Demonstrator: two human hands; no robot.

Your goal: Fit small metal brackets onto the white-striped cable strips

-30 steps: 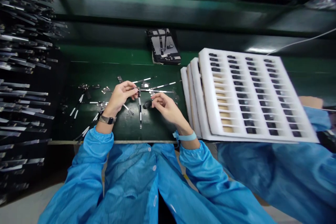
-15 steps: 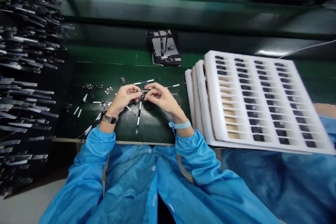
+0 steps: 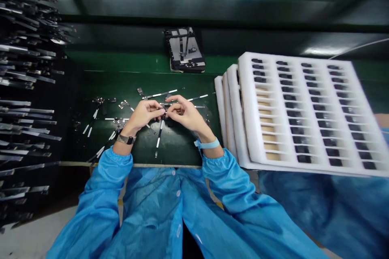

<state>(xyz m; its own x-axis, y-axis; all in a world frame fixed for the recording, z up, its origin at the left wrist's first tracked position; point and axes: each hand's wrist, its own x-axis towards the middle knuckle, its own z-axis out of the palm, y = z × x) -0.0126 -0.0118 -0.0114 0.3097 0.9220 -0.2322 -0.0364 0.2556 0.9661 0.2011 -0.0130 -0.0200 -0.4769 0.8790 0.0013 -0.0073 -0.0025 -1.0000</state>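
Note:
My left hand (image 3: 142, 114) and my right hand (image 3: 184, 114) meet over the dark green mat (image 3: 176, 145), fingertips pinched together on the top end of a thin black flex strip (image 3: 158, 136) with white patches. The strip hangs down from the pinch toward the table's front edge. Several more loose flex strips (image 3: 170, 93) and small metal parts (image 3: 123, 104) lie scattered on the mat around both hands. My left wrist wears a watch, my right wrist a light blue strap.
White foam trays (image 3: 304, 109) with rows of small dark parts are stacked at the right. A dark rack of long strips (image 3: 27, 101) fills the left side. A black phone-frame assembly (image 3: 184, 50) lies beyond the mat. Another person's blue sleeve (image 3: 328, 210) is at lower right.
My right hand moved up and left from a small dark part on the mat to join the left hand at the strip's top end. The strip now hangs slightly tilted.

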